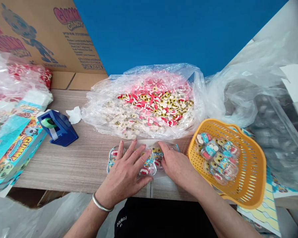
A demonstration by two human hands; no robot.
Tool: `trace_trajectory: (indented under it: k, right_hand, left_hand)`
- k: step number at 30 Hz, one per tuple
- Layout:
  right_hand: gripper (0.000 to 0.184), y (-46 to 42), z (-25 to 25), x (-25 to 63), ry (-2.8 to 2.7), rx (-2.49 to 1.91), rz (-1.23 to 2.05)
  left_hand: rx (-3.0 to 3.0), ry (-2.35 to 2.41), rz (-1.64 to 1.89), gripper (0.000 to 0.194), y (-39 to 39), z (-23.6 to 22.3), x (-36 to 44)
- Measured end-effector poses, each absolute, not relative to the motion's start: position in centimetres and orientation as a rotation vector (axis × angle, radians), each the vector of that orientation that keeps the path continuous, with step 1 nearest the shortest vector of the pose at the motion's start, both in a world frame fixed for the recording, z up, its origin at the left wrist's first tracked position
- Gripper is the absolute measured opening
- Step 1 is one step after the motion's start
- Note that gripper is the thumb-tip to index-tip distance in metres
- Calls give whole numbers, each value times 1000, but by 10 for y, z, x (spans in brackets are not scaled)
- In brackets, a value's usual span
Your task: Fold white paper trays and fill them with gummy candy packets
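Clear plastic candy packs [147, 169] with blue printed labels and red-and-white and yellow gummies lie in a row at the table's front edge. My left hand [127, 168] rests flat across the packs on the left, fingers spread and pointing away from me. At the row's right end, my right hand [175, 165] curls over another candy pack [157, 154], with its thumb side against the plastic. A pale sheet or tray edge shows behind the packs; the palms hide part of the row. Beyond it, a large clear bag [154, 102] lies open, full of loose gummies.
A yellow basket [250, 165] holding several filled packs stands to the right. On the left are a blue tape dispenser [62, 129], a scrap of white paper [74, 115] and a printed gummy box [24, 142]. A cardboard carton [47, 39] and blue panel [178, 33] rise behind.
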State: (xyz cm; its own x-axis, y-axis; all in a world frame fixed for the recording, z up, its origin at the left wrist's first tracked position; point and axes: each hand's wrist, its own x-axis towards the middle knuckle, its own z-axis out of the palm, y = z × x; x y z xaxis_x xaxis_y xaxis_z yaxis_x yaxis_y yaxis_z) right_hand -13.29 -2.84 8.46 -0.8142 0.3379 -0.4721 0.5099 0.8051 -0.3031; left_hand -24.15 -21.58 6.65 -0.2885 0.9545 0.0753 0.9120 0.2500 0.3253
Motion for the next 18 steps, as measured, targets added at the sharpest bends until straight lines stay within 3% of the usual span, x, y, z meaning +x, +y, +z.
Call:
trace_trajectory:
  k: [8, 18]
  right_hand:
    - [61, -23, 83, -126, 2592, 645, -935]
    - [31, -31, 112, -98, 2632, 541, -360]
  left_hand:
    - [1875, 2246, 450, 60, -179, 75, -222]
    - [1837, 2278, 442, 49, -178, 69, -219]
